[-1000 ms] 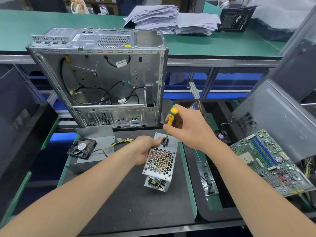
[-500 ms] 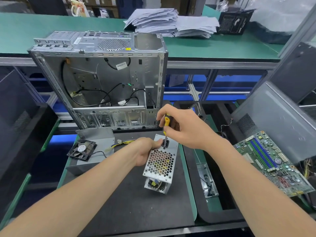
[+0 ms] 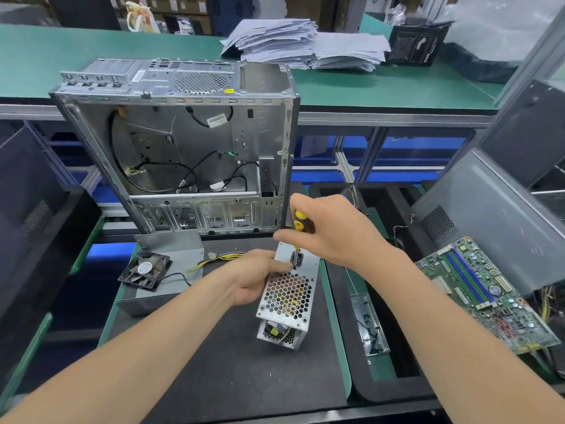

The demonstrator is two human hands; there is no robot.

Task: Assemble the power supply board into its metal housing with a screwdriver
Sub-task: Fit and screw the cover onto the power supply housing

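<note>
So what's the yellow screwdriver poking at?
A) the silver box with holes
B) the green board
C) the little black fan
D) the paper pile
A: the right hand holds the screwdriver tip-down on the silver box with holes, which the left hand grips.

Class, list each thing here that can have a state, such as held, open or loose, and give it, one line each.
Left hand, grips the power supply housing by its side.
Right hand, grips the screwdriver handle.
Screwdriver, upright, tip down on the housing's upper end.
Power supply housing, held tilted on the black mat, mesh face up.
Computer case, side panel off, interior open.
Fan, lying loose on a grey box.
Motherboard, bare, lying outside the case.
</note>
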